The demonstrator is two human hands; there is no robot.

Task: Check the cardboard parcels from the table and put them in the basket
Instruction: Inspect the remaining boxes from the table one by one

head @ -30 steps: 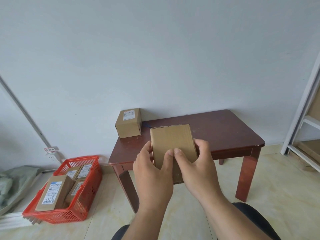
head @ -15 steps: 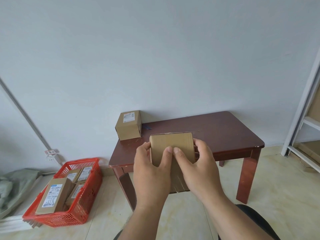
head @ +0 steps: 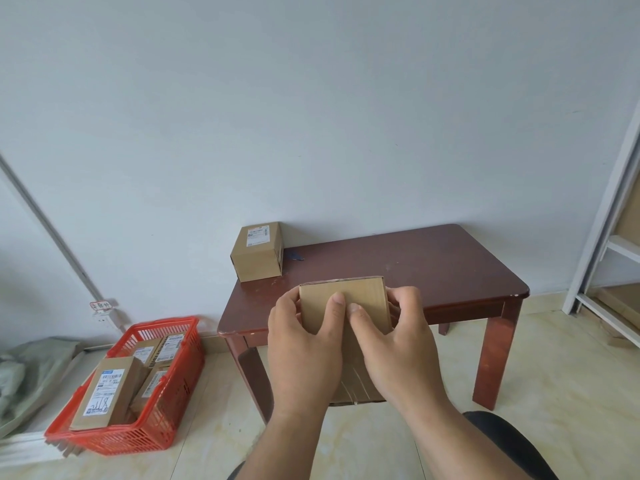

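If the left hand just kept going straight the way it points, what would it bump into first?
The left hand grips the cardboard parcel and points away, toward the wall. Beyond the parcel, it would probably meet the front edge of the wooden table first, though depth is hard to judge.

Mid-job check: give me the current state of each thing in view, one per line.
Plain brown cardboard parcel: gripped by both hands, off the table.
Left hand: gripping it.
Right hand: gripping it.
Labelled cardboard parcel: resting at dark red wooden table back-left corner.
Red plastic basket: on floor, holding several labelled parcels.

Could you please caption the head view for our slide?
Both hands hold a cardboard parcel before the table; red basket nearby.
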